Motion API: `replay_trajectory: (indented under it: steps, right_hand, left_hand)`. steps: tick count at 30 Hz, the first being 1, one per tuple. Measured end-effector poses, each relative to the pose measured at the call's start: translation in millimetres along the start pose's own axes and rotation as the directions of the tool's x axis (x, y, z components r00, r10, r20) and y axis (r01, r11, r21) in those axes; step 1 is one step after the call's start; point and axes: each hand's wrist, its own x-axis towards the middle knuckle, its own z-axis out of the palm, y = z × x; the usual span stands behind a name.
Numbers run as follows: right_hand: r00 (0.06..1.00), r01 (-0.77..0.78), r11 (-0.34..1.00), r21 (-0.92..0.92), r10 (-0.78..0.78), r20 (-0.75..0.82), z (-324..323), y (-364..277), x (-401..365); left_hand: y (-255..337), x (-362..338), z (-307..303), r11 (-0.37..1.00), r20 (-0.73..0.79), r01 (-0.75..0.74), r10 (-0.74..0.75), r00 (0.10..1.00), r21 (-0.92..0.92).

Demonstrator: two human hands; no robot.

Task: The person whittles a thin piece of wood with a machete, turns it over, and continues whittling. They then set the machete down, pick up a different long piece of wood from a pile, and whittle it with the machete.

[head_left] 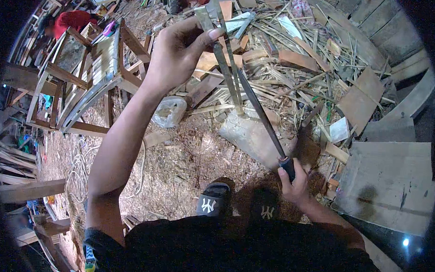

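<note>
My left hand [175, 55] is raised in front of me, thumb and fingers pinched on a thin wooden strip [223, 64]. The strip stands nearly upright as two narrow lengths that spread at the top and come together at the foot. Its lower end meets a flat wooden board [251, 137] on the ground. Low on the right, my right hand [296, 182] is wrapped round the black handle of a long-bladed knife [261, 111]. The dark blade slants up and to the left, its far end close beside the strip.
Offcuts and thin sticks [286, 76] lie heaped ahead. A wooden frame [92, 79] stands at left, with a person in red [73, 23] behind it. A clear plastic bag [170, 111], rope [79, 172] and a grey panel [388, 180] lie around my slippers [214, 200].
</note>
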Motion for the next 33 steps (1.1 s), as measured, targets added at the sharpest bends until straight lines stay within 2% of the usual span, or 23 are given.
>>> replay_trajectory:
  steps: [2, 5, 9, 11, 15, 17, 18, 20, 24, 25, 26, 27, 28, 30, 31, 32, 33]
  right_hand:
    - [0.999, 0.044, 0.996, 0.077, -0.044, -0.005, -0.1, 5.7, -1.6]
    - [0.997, 0.080, 0.995, 0.059, -0.079, -0.011, 2.9, 8.2, 0.4]
    - [1.000, 0.009, 0.999, 0.034, -0.008, -0.002, 5.0, 6.5, 5.1]
    - [0.999, 0.033, 0.998, 0.045, -0.034, 0.002, 7.5, 6.2, 9.8]
    - [0.999, 0.014, 1.000, 0.022, -0.015, 0.048, 16.6, 7.1, 25.3]
    - [0.990, 0.139, 0.987, -0.082, -0.140, -0.004, 28.9, 18.5, 31.5]
    - [0.992, 0.126, 0.989, -0.079, -0.126, -0.003, 29.8, 13.8, 30.4]
    - [0.999, 0.010, 1.000, 0.028, -0.012, 0.045, 32.4, -1.5, 31.1]
    - [1.000, 0.007, 0.992, 0.123, -0.007, 0.000, 35.8, -1.0, 32.6]
    - [1.000, 0.000, 0.992, 0.125, -0.001, 0.004, 38.3, 2.0, 32.1]
    - [1.000, 0.028, 0.997, 0.070, -0.027, -0.016, 43.1, 7.4, 31.3]
    - [0.998, 0.055, 0.998, 0.015, -0.055, -0.034, 47.9, 13.4, 30.7]
    - [0.998, 0.049, 0.999, 0.014, -0.049, -0.031, 51.9, 19.7, 32.2]
    - [0.995, -0.092, 0.973, -0.210, 0.099, 0.025, 62.1, 35.0, 32.9]
    - [1.000, 0.015, 0.996, -0.089, -0.016, -0.011, 67.1, 41.9, 31.2]
    - [1.000, 0.008, 0.996, -0.089, -0.009, -0.013, 68.9, 47.0, 29.1]
    - [0.998, -0.050, 0.961, -0.272, 0.061, 0.032, 69.9, 45.1, 30.4]
  left_hand:
    - [-7.1, 1.4, 0.2, 1.000, 0.007, -0.018, 0.018, 1.000, 0.010]
    - [4.9, 1.0, 2.2, 0.998, 0.003, -0.053, 0.053, 0.999, -0.018]
    - [8.5, 0.1, 3.8, 0.998, 0.016, -0.042, 0.041, 0.999, 0.056]
    - [5.1, 0.0, 8.9, 0.999, 0.023, -0.038, 0.038, 0.999, -0.035]
    - [12.5, -0.2, 11.3, 1.000, 0.010, -0.010, 0.011, 1.000, -0.030]
    - [5.7, 1.2, 6.8, 1.000, -0.008, -0.023, 0.023, 1.000, -0.014]
    - [-2.1, 1.6, 4.0, 0.996, -0.019, 0.034, -0.036, 0.999, -0.082]
    - [4.5, -0.4, 2.4, 0.991, -0.048, 0.075, -0.080, 0.996, -0.110]
    - [7.1, -5.3, -2.1, 0.989, -0.027, 0.096, -0.100, 0.995, -0.112]
    - [9.9, -5.3, -3.9, 0.993, -0.018, 0.117, -0.117, 0.993, -0.007]
    - [10.7, -5.7, -3.9, 0.986, -0.009, 0.135, -0.135, 0.991, 0.097]
    - [9.2, -7.3, 0.3, 0.996, -0.025, 0.086, -0.085, 0.996, 0.015]
    - [10.1, -8.2, 1.7, 0.996, -0.023, 0.091, -0.090, 0.996, 0.012]
    - [14.9, -9.4, 4.7, 0.988, -0.027, 0.116, -0.114, 0.993, 0.105]
    - [14.8, -9.7, 7.1, 0.988, -0.018, 0.118, -0.116, 0.993, 0.100]
    - [14.4, -9.8, 8.9, 0.990, -0.031, 0.108, -0.105, 0.994, 0.090]
    - [14.0, -10.4, 9.6, 0.992, -0.047, 0.099, -0.096, 0.994, 0.081]
